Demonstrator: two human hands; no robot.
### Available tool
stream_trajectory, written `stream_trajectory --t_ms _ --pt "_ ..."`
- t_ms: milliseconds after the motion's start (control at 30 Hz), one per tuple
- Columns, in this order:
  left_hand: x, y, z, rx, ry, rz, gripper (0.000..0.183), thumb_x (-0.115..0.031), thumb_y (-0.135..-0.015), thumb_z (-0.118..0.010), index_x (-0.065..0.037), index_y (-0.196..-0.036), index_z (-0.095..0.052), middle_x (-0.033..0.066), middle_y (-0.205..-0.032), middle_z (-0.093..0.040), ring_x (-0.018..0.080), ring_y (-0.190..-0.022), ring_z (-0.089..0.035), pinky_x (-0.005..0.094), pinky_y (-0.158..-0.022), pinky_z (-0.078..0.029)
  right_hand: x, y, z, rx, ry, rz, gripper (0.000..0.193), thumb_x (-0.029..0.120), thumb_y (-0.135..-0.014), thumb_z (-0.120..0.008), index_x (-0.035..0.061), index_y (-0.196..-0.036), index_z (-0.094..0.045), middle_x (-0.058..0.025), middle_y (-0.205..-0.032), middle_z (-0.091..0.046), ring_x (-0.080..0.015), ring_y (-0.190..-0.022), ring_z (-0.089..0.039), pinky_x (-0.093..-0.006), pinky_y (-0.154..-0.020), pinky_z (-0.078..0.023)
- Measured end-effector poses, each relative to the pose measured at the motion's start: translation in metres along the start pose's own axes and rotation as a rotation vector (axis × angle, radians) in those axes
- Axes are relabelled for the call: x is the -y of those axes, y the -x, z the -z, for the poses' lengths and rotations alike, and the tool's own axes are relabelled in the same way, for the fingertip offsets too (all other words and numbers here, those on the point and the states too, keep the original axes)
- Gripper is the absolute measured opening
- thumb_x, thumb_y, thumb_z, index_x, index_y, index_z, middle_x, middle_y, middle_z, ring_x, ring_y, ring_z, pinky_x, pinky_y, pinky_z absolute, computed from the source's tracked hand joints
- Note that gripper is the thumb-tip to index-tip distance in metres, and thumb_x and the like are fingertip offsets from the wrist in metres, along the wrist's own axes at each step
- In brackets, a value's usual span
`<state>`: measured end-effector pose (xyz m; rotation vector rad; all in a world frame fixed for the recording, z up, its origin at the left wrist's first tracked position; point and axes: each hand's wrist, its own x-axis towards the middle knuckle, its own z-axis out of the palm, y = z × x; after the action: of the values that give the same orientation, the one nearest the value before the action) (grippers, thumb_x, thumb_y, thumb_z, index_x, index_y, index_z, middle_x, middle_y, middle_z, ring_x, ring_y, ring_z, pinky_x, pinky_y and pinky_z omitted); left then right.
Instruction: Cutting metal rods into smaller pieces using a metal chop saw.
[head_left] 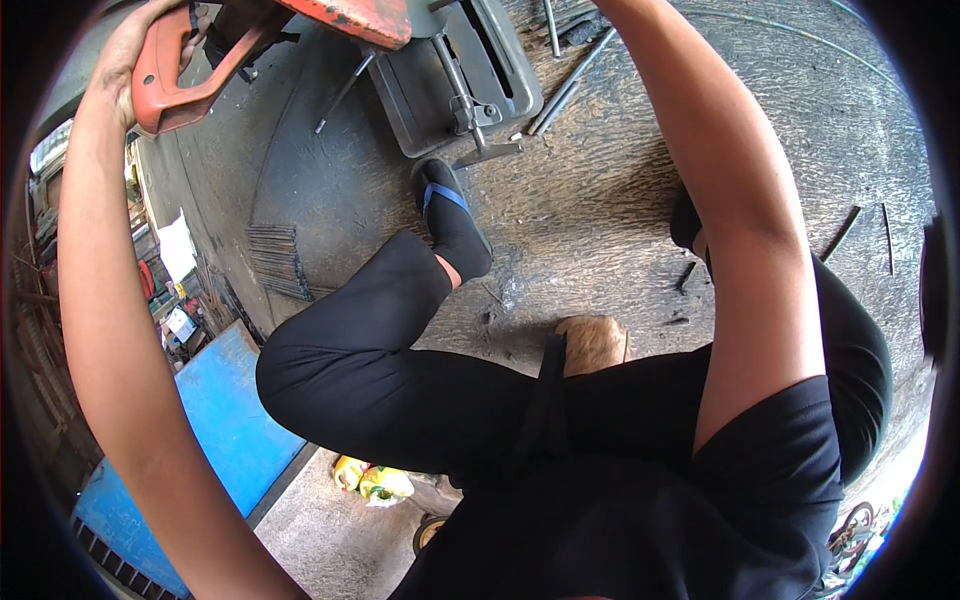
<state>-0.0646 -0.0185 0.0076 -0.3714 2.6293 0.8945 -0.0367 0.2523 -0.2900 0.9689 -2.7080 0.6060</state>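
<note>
At the upper left, my left hand [115,60] is closed around the orange handle [158,75] of a cut-off saw. The saw's orange guard [360,18] runs along the top edge, scuffed and worn. Under it stands the grey base [410,95], with a screw clamp [465,105] and its T-shaped crank [488,153]. My right forearm [690,100] reaches up past the top edge, so the right hand and whatever it may touch are out of view.
Metal rods [575,80] lie right of the saw base. A row of dark bars [280,262] lies on the floor at left. A blue panel [215,410] stands lower left, near yellow bags [375,480]. My sandaled foot [450,210] is just below the base, beside a wooden block [592,345].
</note>
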Motion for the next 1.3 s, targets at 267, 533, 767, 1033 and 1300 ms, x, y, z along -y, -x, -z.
stream_trajectory --t_ms 267,533,767,1033,1300 --pt "-0.003 -0.008 0.006 0.075 -0.071 -0.078 0.027 -0.030 -0.084 -0.068 -0.008 -0.094 -0.057 -0.0005 -0.068 -0.062 0.0052 -0.048 -0.055 0.0139 -0.046 -0.047 -0.026 0.006 -0.039 0.133 -0.144 -0.026 0.008 0.019 -0.068 -0.065 0.0122 -0.068 -0.069 -0.0086 -0.061 -0.063 -0.0272 -0.058 -0.063 -0.0363 -0.052 -0.050" --pt "-0.001 -0.003 0.001 -0.016 -0.015 -0.003 0.040 -0.033 -0.078 -0.073 -0.006 -0.105 -0.059 0.0004 -0.077 -0.062 0.0048 -0.059 -0.057 0.0159 -0.051 -0.048 -0.031 -0.009 -0.041 0.110 0.373 0.360 0.009 0.020 -0.069 -0.065 0.0129 -0.069 -0.070 -0.0072 -0.066 -0.065 -0.0244 -0.062 -0.064 -0.0359 -0.054 -0.051" --pt "-0.001 -0.004 0.006 0.103 0.006 0.003 0.043 -0.034 -0.076 -0.074 -0.006 -0.105 -0.059 0.0003 -0.076 -0.062 0.0056 -0.059 -0.058 0.0157 -0.054 -0.051 -0.017 -0.004 -0.028 0.126 0.035 0.206 0.015 0.020 -0.069 -0.064 0.0069 -0.068 -0.070 -0.0097 -0.064 -0.065 -0.0251 -0.061 -0.064 -0.0369 -0.056 -0.051" --pt "-0.002 -0.005 0.004 0.022 -0.031 0.012 0.043 -0.034 -0.076 -0.074 -0.006 -0.106 -0.059 0.0004 -0.077 -0.063 0.0069 -0.059 -0.058 0.0173 -0.055 -0.051 0.005 0.003 -0.002 0.117 -0.483 -0.376 0.017 0.018 -0.068 -0.061 0.0039 -0.068 -0.070 -0.0126 -0.063 -0.065 -0.0249 -0.058 -0.063 -0.0377 -0.056 -0.049" --pt "-0.001 -0.005 0.003 0.036 -0.010 -0.017 0.045 -0.034 -0.077 -0.074 -0.008 -0.110 -0.058 0.0001 -0.079 -0.062 0.0071 -0.061 -0.057 0.0180 -0.056 -0.051 0.011 0.005 0.000 0.029 -0.449 -0.397 0.014 0.016 -0.066 -0.063 0.0038 -0.067 -0.070 -0.0139 -0.062 -0.064 -0.0256 -0.057 -0.063 -0.0379 -0.055 -0.048"
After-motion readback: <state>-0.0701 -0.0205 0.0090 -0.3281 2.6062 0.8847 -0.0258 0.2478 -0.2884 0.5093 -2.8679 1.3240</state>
